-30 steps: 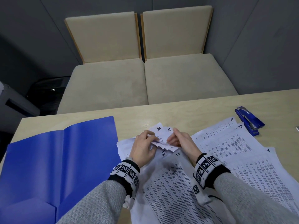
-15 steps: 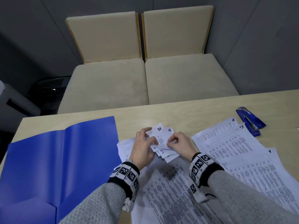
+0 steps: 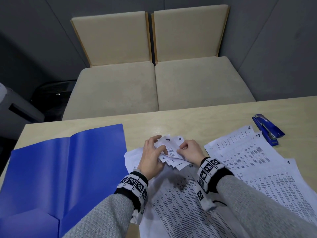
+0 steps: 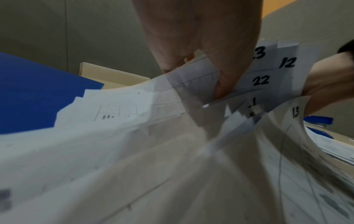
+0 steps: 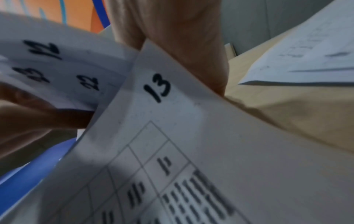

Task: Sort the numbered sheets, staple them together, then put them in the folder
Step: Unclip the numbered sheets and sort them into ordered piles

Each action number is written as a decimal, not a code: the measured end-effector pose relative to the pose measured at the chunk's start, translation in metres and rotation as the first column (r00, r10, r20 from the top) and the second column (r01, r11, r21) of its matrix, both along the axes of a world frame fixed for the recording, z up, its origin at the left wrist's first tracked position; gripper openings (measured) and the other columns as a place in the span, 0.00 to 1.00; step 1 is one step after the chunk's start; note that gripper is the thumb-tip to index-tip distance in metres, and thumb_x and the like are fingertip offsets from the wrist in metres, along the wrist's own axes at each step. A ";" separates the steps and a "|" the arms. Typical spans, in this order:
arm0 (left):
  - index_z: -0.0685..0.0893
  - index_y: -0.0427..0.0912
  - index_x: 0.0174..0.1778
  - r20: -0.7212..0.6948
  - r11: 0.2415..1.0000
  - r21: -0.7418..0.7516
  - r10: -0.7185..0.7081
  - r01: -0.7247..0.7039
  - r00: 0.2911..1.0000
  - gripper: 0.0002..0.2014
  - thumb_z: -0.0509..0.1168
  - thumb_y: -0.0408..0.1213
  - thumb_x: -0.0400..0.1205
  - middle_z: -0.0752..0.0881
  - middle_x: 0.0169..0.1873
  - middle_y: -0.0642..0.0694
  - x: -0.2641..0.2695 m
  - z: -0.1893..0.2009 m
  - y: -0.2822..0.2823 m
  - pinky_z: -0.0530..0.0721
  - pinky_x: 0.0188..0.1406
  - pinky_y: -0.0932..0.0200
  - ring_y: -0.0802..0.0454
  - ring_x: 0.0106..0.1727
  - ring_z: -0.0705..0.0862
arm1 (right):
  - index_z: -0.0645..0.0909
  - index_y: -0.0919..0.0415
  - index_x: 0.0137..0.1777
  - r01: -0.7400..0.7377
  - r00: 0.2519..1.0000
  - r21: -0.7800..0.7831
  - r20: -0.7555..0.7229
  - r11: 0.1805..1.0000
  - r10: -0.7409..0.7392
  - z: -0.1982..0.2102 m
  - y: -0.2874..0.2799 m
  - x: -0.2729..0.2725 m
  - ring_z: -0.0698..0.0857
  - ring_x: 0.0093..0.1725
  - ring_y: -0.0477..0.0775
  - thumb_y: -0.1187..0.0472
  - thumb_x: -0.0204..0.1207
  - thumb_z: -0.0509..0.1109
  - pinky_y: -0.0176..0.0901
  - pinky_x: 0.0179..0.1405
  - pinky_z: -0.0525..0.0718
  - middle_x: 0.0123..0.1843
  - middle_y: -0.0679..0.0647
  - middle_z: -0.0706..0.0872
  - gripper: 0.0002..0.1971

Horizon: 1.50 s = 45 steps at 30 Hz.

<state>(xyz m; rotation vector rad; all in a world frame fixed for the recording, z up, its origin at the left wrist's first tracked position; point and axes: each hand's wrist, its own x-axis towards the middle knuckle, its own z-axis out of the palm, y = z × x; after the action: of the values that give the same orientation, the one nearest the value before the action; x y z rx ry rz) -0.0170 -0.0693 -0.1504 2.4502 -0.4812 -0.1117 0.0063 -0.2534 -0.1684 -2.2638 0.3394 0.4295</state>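
Two hands at work: I see both at the top corners of a fanned stack of numbered sheets (image 3: 171,152) on the table (image 3: 188,121).
Left hand (image 3: 151,156): fingers curled round the left side of the lifted corners, thumb pressed between sheets; I read it as grasping the fan.
Right hand (image 3: 188,150): fingers bent, pinching the fan's right edge from the other side.
Numbers I can read, head view: 20 and 4 on the raised corners, 13 on the sheet lying below them.
Numbers I can read, left wrist view: 12, 22 and 13; one more partly hidden behind the hand.
Sheet 13 (image 5: 191,121): top corner curled up against the right hand; printed table lines visible on it.
Sorted-out sheets (image 3: 248,152): spread flat to the right of the hands, corners marked 4, 3 and 1, overlapping.
Folder (image 3: 60,169): blue, lying open and flat at the left of the table, its right edge just beside the stack.
Stapler (image 3: 267,131): blue, on the table at far right, touching the corner of the spread sheets as far as I can tell.
Chairs (image 3: 154,66): two beige seats side by side beyond the table.
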 end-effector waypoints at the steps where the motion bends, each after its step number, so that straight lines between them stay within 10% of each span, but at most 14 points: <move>1: 0.83 0.45 0.40 0.012 1.000 0.007 0.007 -0.007 1.000 0.16 0.66 0.25 0.59 0.70 0.71 0.39 0.000 -0.001 0.000 0.72 0.61 0.47 0.40 0.68 0.69 | 0.79 0.55 0.38 -0.006 1.000 0.025 0.027 1.000 0.005 0.000 0.000 -0.002 0.80 0.43 0.50 0.62 0.72 0.75 0.37 0.43 0.73 0.41 0.49 0.79 0.07; 5: 0.82 0.42 0.40 0.014 1.000 0.011 0.001 -0.002 1.000 0.16 0.60 0.28 0.58 0.73 0.69 0.39 0.003 0.000 0.000 0.64 0.71 0.44 0.44 0.71 0.68 | 0.80 0.52 0.34 -0.088 0.995 0.253 0.061 0.963 0.075 0.007 -0.005 -0.019 0.78 0.38 0.45 0.64 0.70 0.77 0.37 0.41 0.74 0.37 0.45 0.82 0.10; 8: 0.80 0.40 0.39 0.012 1.000 0.003 -0.012 0.012 1.000 0.15 0.63 0.25 0.57 0.82 0.44 0.46 0.003 0.001 -0.001 0.73 0.65 0.37 0.47 0.48 0.77 | 0.83 0.59 0.41 0.078 0.997 0.491 -0.039 0.868 -0.068 0.012 -0.011 -0.023 0.83 0.38 0.48 0.59 0.74 0.75 0.39 0.43 0.80 0.37 0.53 0.87 0.05; 12: 0.79 0.41 0.38 0.018 0.998 -0.052 -0.024 0.024 1.000 0.17 0.65 0.22 0.55 0.81 0.37 0.48 -0.001 0.002 0.000 0.73 0.66 0.42 0.53 0.40 0.74 | 0.80 0.58 0.53 0.159 0.987 0.327 -0.043 0.931 -0.153 0.002 -0.012 -0.012 0.82 0.30 0.53 0.59 0.75 0.71 0.44 0.31 0.79 0.30 0.52 0.84 0.08; 17: 0.78 0.40 0.42 0.023 0.998 -0.057 -0.027 0.028 0.999 0.17 0.66 0.20 0.59 0.81 0.38 0.48 -0.003 0.005 0.001 0.67 0.71 0.49 0.51 0.44 0.78 | 0.79 0.55 0.43 -0.030 0.999 0.067 0.028 0.997 0.028 0.011 -0.005 -0.002 0.78 0.38 0.51 0.58 0.72 0.74 0.39 0.38 0.73 0.43 0.51 0.77 0.06; 23: 0.68 0.41 0.65 0.040 0.993 -0.114 0.010 -0.006 0.999 0.29 0.62 0.22 0.67 0.78 0.33 0.52 0.001 0.016 0.000 0.64 0.58 0.71 0.60 0.32 0.72 | 0.69 0.59 0.51 -0.040 0.996 0.268 0.082 0.963 0.018 0.028 -0.005 -0.019 0.70 0.30 0.45 0.60 0.83 0.62 0.36 0.30 0.66 0.33 0.46 0.72 0.04; 27: 0.76 0.45 0.54 0.017 0.997 0.005 -0.074 0.074 0.997 0.18 0.55 0.29 0.69 0.77 0.37 0.52 -0.001 0.019 0.002 0.65 0.56 0.55 0.53 0.39 0.78 | 0.74 0.67 0.61 -0.098 0.993 0.210 0.081 0.973 0.082 0.034 -0.006 -0.030 0.79 0.40 0.56 0.63 0.83 0.61 0.40 0.40 0.73 0.40 0.55 0.79 0.10; 31: 0.78 0.46 0.51 0.005 0.986 0.126 -0.106 0.105 0.994 0.18 0.51 0.31 0.68 0.77 0.46 0.51 -0.003 0.016 0.005 0.61 0.57 0.52 0.50 0.45 0.77 | 0.75 0.64 0.69 0.160 0.949 0.332 0.207 0.930 -0.237 0.054 -0.009 -0.032 0.81 0.65 0.52 0.60 0.85 0.58 0.50 0.67 0.80 0.67 0.55 0.82 0.16; 34: 0.79 0.47 0.52 -0.004 0.979 0.194 -0.069 0.069 0.998 0.17 0.55 0.28 0.71 0.78 0.50 0.50 0.002 0.011 0.007 0.61 0.61 0.49 0.49 0.51 0.78 | 0.76 0.64 0.50 0.207 0.846 0.484 0.348 0.850 -0.404 0.092 -0.015 -0.036 0.76 0.37 0.37 0.61 0.85 0.58 0.31 0.41 0.76 0.43 0.49 0.79 0.08; 37: 0.78 0.45 0.59 0.056 0.965 0.252 0.053 -0.065 0.997 0.21 0.60 0.25 0.72 0.79 0.52 0.46 0.001 0.011 0.003 0.63 0.68 0.38 0.45 0.55 0.79 | 0.73 0.61 0.45 0.215 0.706 0.588 0.458 0.780 -0.540 0.140 -0.030 -0.044 0.74 0.34 0.40 0.62 0.86 0.58 0.33 0.40 0.74 0.39 0.53 0.76 0.08; 41: 0.63 0.43 0.76 -0.107 0.924 -0.167 0.329 -0.343 0.938 0.23 0.54 0.38 0.83 0.70 0.71 0.45 0.006 0.056 -0.015 0.56 0.78 0.40 0.50 0.72 0.69 | 0.74 0.52 0.43 0.253 0.509 0.699 0.492 0.669 -0.706 0.183 -0.069 -0.061 0.78 0.42 0.35 0.65 0.85 0.59 0.28 0.48 0.76 0.42 0.46 0.79 0.10; 45: 0.64 0.51 0.76 -0.367 0.709 -0.667 -0.045 -0.229 0.929 0.34 0.47 0.67 0.78 0.72 0.73 0.52 -0.001 0.125 -0.038 0.67 0.67 0.58 0.58 0.72 0.72 | 0.71 0.55 0.39 0.303 0.512 0.687 0.467 0.660 -0.721 0.187 -0.103 -0.082 0.75 0.35 0.37 0.68 0.83 0.59 0.29 0.41 0.74 0.38 0.48 0.76 0.12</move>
<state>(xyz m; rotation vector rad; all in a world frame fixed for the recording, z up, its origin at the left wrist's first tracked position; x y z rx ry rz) -0.0176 -0.1073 -0.0249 1.6337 -0.1740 -0.2740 -0.0757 -0.3565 0.0190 -1.4715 0.4257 -0.6518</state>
